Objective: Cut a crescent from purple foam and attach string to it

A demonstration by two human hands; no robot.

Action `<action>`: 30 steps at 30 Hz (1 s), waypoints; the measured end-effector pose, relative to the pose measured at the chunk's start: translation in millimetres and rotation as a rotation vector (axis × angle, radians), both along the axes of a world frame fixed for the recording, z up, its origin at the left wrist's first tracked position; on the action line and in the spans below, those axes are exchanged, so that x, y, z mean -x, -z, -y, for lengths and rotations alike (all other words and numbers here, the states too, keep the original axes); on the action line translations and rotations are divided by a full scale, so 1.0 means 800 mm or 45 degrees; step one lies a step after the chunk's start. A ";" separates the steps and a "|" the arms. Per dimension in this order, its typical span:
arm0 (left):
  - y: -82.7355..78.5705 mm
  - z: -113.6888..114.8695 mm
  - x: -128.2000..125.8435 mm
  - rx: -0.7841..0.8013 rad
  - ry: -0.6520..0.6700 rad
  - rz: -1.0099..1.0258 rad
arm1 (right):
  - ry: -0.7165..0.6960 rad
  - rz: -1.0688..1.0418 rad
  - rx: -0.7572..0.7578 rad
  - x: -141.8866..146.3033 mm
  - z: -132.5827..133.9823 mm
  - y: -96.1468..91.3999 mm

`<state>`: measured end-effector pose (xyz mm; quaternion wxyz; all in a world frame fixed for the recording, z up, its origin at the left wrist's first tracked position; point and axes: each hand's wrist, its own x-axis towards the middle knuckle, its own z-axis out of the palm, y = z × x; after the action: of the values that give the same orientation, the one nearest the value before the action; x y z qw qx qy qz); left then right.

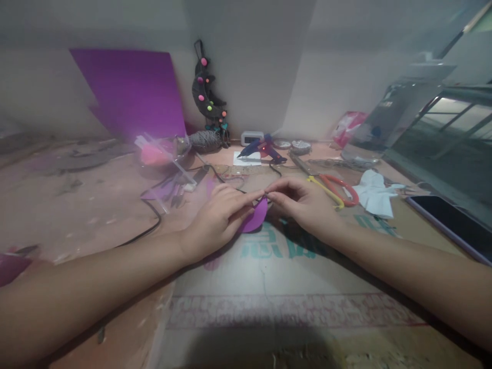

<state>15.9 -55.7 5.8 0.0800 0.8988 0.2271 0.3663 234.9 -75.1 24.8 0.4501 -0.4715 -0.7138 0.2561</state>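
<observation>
Holding a flat, curved, purple, paper-like piece in the bare left hand, over a pale printed sheet. At its top tip with the bare right hand, fingers close together; cannot tell if gripping. Pinch softly; don't bend the edge.

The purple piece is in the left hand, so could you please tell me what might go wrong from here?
The purple piece is small and gripped near the fingertips, so it could slip or bend.
The glue gun just beyond the hands shows a red light; it may be hot, and a forward reach could brush it.
A black cord runs to the left forearm, which might snag it.
</observation>
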 end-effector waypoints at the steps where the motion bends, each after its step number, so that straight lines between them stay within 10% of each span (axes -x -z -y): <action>1: 0.000 0.000 0.000 0.000 0.001 -0.005 | -0.002 0.007 -0.010 0.000 0.000 -0.001; 30: -0.009 0.006 -0.004 0.279 -0.090 0.043 | -0.226 -0.198 0.273 0.006 0.007 0.004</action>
<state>19.1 -60.4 13.0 0.1685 0.8698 0.2959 0.3570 230.3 -80.7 21.5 0.4268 -0.4304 -0.6843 0.4054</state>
